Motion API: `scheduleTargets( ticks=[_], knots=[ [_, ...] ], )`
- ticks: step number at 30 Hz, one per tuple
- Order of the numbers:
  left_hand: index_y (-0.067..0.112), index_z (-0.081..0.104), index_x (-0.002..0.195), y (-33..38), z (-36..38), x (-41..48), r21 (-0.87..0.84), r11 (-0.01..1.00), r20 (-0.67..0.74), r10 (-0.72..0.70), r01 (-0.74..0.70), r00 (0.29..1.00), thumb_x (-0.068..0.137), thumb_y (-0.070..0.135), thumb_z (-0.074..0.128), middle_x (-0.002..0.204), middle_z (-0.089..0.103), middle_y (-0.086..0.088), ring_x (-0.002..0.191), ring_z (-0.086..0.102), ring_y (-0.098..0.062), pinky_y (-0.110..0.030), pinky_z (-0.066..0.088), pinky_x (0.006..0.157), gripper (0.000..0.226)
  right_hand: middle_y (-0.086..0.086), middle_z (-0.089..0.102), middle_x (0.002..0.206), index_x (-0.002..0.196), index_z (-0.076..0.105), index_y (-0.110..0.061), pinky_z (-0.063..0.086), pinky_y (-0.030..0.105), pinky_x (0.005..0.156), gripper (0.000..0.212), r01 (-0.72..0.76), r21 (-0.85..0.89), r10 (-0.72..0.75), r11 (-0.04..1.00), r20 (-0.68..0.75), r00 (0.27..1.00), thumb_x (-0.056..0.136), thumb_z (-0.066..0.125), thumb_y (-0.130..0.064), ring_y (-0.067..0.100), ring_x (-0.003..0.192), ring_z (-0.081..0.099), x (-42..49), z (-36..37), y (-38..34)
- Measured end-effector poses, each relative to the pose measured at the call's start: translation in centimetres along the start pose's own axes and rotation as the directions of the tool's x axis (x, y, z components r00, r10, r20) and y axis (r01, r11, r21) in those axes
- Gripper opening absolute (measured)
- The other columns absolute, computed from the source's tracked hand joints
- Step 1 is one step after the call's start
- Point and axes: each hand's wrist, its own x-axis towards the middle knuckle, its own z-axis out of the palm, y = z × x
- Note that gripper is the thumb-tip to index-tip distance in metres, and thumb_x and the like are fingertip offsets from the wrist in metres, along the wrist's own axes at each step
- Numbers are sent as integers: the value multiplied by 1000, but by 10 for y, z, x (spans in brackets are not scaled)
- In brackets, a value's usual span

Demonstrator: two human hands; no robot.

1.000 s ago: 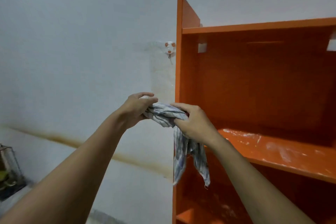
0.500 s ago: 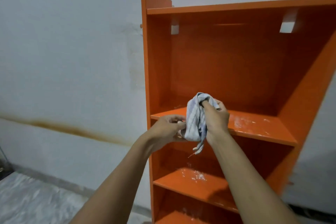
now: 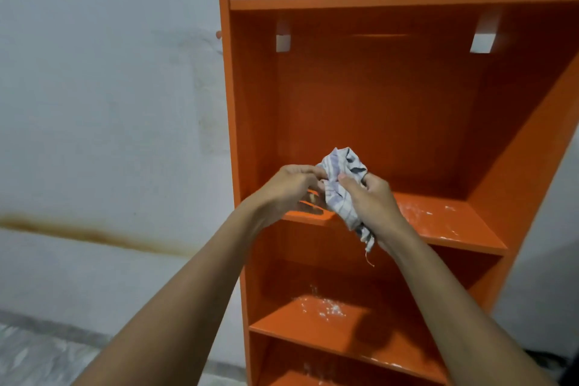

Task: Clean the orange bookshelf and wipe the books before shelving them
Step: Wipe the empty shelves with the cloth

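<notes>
Right hand (image 3: 372, 200): fingers and thumb curled round the lower part of a bunched cloth (image 3: 340, 178). Left hand (image 3: 288, 191): fingertips pinch the cloth's left edge. The cloth is striped grey-white and crumpled, its tail and a loose thread hanging below the right wrist. It is held in the air in front of the orange bookshelf (image 3: 376, 97); contact with the shelf can't be judged. The shelf board (image 3: 445, 222) runs right of the right hand, with white dust on it and its front edge passing behind both hands. Open compartment above the hands. Below them is a lower board (image 3: 369, 332), also dusty. The side panel's front edge is just left of the left hand. Further left is a white wall (image 3: 109, 103) with a brown stain band.
</notes>
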Motion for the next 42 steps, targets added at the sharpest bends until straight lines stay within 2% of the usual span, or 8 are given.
scheduleTargets(
  ticks=[2, 5, 10, 18, 24, 29, 35, 42],
  knots=[
    [5, 64, 110, 1, -10, 10, 186, 973, -245, 182, -138, 952, 96, 3, 42, 93, 72, -11, 79, 67, -23, -33, 57, 68, 26, -1, 69, 80, 93, 68, -18, 46, 28, 59, 16, 10, -37, -12, 999, -58, 998, 95, 57, -30, 11, 65, 60, 15, -11, 0],
    [20, 60, 117, -13, -33, 22, 558, 809, -527, 518, -186, 674, 94, 23, 54, 109, 63, 0, 101, 61, -14, -23, 54, 78, 24, 1, 73, 91, 98, 68, -18, 55, 33, 67, 13, 30, -76, -36, 997, -78, 996, 96, 58, -26, 16, 77, 70, 39, -27, 1],
    [20, 39, 140, -41, -56, 36, 518, 850, -798, 442, 92, 409, 92, 33, 60, 142, 37, -10, 126, 44, -25, -37, 49, 96, 54, -14, 68, 88, 105, 66, -25, 45, 16, 60, 13, 211, -324, -200, 922, 67, 978, 96, 58, -21, 0, 76, 65, 85, -41, 3],
    [12, 60, 126, -72, -78, 36, 459, 888, -729, 386, -14, 566, 101, 27, 49, 119, 66, -4, 102, 63, -22, -28, 47, 81, 31, -4, 71, 90, 93, 65, -28, 56, 24, 61, 4, 210, -544, -35, 812, 314, 949, 93, 63, -31, 8, 72, 66, 175, 2, 34],
    [14, 57, 132, -68, -79, 38, 453, 891, -729, 362, 13, 581, 100, 28, 51, 127, 64, -5, 108, 63, -27, -35, 51, 88, 35, 7, 57, 134, 131, 56, -22, 43, 31, 84, 47, 250, -629, 7, 736, 377, 926, 93, 55, -49, 28, 111, 58, 210, 37, 79],
    [14, 61, 126, -71, -82, 39, 451, 892, -729, 367, 2, 578, 100, 27, 52, 111, 65, 2, 75, 56, 0, -10, 44, 69, 31, -6, 53, 136, 135, 53, -28, 40, 30, 92, 53, 336, -566, -11, 752, 500, 866, 92, 52, -57, 20, 117, 54, 213, 58, 85],
    [14, 59, 130, -68, -81, 37, 466, 885, -707, 373, -2, 601, 100, 29, 51, 122, 65, -1, 100, 64, -20, -23, 47, 82, 34, -2, 69, 105, 102, 69, -21, 49, 35, 86, 15, 640, -414, -153, 647, 751, 642, 94, 58, -26, 18, 97, 63, 167, 69, 78],
    [12, 62, 125, -58, -90, 32, 446, 894, -669, 299, 46, 680, 98, 26, 55, 120, 67, -9, 95, 66, -27, -30, 52, 81, 32, 9, 62, 124, 122, 64, -3, 47, 26, 95, 38, 755, 67, -466, 652, 822, 329, 86, 57, 8, 14, 115, 57, 70, 80, 43]
  ],
)
